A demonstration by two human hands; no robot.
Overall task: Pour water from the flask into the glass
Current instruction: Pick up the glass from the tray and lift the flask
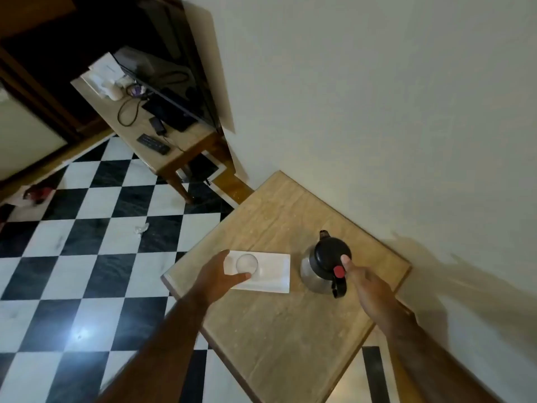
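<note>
On the wooden desk [290, 324], set against the pale wall: a steel flask [321, 267] with black lid, spout pointing away toward the wall, black handle toward the camera, red button at the lid's near edge. Just left of it, a white rectangular tray [273, 276], carrying a clear glass [247, 263] upright near its left end. Flask and tray close together, not touching.

Left hand [220, 276] spread in a wide curve around the glass, thumb along the tray's near side, fingers at the far left corner; actual contact with the glass hard to judge, perhaps just short of it. Right hand [364, 282] reaching in beside the flask handle, fingers loosely extended, one fingertip resting on the lid next to the red button; not closed around the handle.

Beyond the desk, black-and-white chequered floor [87, 257] with a crumpled scrap of paper [141, 228]. Further back, another wooden table [162, 141] with a dark screen, cables and a remote.
</note>
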